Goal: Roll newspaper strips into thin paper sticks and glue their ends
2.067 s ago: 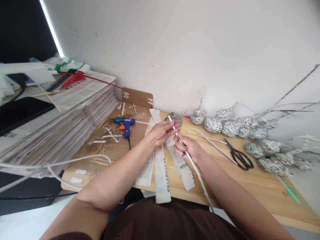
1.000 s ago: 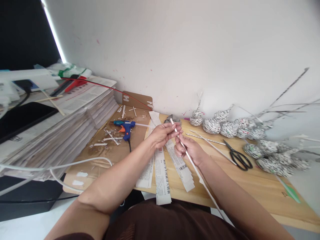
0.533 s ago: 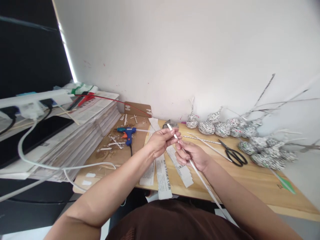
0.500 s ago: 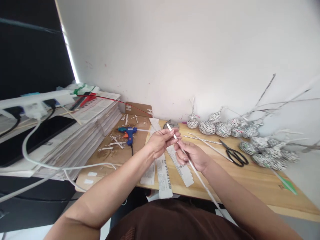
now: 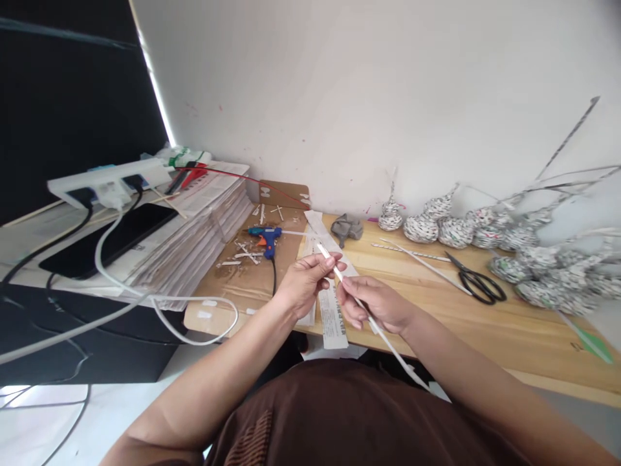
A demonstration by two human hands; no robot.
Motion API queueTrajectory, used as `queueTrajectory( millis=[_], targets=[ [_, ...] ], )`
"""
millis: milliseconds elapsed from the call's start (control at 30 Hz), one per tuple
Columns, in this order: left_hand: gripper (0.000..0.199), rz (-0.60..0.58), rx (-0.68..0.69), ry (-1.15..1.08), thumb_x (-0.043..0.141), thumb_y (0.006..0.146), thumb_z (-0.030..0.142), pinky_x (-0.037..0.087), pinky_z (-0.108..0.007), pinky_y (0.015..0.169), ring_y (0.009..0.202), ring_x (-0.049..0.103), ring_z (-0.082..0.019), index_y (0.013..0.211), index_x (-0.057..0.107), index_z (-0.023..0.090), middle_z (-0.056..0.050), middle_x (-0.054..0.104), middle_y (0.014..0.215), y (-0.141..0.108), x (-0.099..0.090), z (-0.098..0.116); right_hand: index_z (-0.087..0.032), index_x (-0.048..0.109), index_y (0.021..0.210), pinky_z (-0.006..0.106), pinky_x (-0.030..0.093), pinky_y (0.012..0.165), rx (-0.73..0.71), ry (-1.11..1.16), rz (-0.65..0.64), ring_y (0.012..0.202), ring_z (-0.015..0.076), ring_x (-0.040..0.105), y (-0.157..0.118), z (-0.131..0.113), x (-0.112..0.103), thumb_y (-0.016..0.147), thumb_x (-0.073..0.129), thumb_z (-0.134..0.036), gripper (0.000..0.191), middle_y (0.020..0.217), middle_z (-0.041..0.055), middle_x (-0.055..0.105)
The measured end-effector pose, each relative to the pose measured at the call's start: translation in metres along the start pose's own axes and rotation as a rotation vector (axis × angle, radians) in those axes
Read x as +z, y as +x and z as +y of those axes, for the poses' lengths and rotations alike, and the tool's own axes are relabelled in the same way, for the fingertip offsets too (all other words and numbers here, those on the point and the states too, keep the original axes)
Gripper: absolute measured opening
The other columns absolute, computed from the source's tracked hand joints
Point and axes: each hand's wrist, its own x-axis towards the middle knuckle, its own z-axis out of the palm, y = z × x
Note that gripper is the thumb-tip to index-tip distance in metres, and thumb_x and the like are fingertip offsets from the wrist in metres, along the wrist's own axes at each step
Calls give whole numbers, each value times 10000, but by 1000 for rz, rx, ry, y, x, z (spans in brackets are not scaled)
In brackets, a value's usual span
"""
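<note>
A thin white paper stick [image 5: 395,353] runs slantwise from above the newspaper strips down toward the brown shirt. My left hand [image 5: 306,281] pinches it near its upper end between thumb and fingers. Just below and to the right, my right hand [image 5: 371,303] has its fingers closed round the same stick. Under the hands lie printed newspaper strips [image 5: 332,323] on the wooden table [image 5: 412,310]. A blue glue gun [image 5: 269,238] rests on brown cardboard [image 5: 213,285] left of the hands.
Black-handled scissors [image 5: 478,285] and thin paper sticks lie at right. Woven paper gourds [image 5: 456,231] stand along the wall. A grey cloth [image 5: 346,228] is behind the hands. At left, a newspaper stack [image 5: 220,223] carries a phone [image 5: 111,239] and a power strip [image 5: 109,184].
The view has shifted, showing more floor at the lower left. Both hands still hold the stick, with slightly more of its upper end standing out beyond my left fingers.
</note>
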Motion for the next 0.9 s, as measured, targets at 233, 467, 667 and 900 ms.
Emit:
queueTrajectory(
  millis=[233, 467, 667, 900],
  targets=[
    [187, 60, -36, -98, 742, 721, 181, 513, -136, 576, 559, 583, -39, 879, 720, 83, -67, 710, 794, -10, -3, 0, -173, 567, 768, 240, 346, 508, -131, -457, 295, 474, 94, 426, -1, 4, 12, 921, 438, -490, 374, 531, -32, 468],
    [211, 81, -29, -135, 773, 693, 195, 530, -137, 588, 560, 602, -44, 862, 718, 80, -64, 707, 788, -16, -12, 0, -173, 550, 793, 243, 372, 484, 1, -117, 40, 433, 103, 440, 9, 5, 9, 923, 432, -491, 363, 476, -51, 436],
    [208, 93, -19, -169, 762, 701, 188, 527, -128, 588, 566, 600, -39, 874, 719, 80, -58, 705, 787, -18, -20, -1, -178, 516, 760, 245, 376, 484, 7, -55, 34, 408, 89, 351, 17, 7, 14, 938, 387, -496, 387, 441, -76, 334],
    [190, 123, 1, -192, 754, 710, 172, 530, -126, 589, 558, 603, -40, 872, 719, 79, -61, 709, 777, -18, -27, -2, -179, 571, 768, 244, 359, 537, -159, -569, 309, 533, 105, 460, 18, 5, 21, 904, 479, -497, 358, 586, -13, 503]
  ],
)
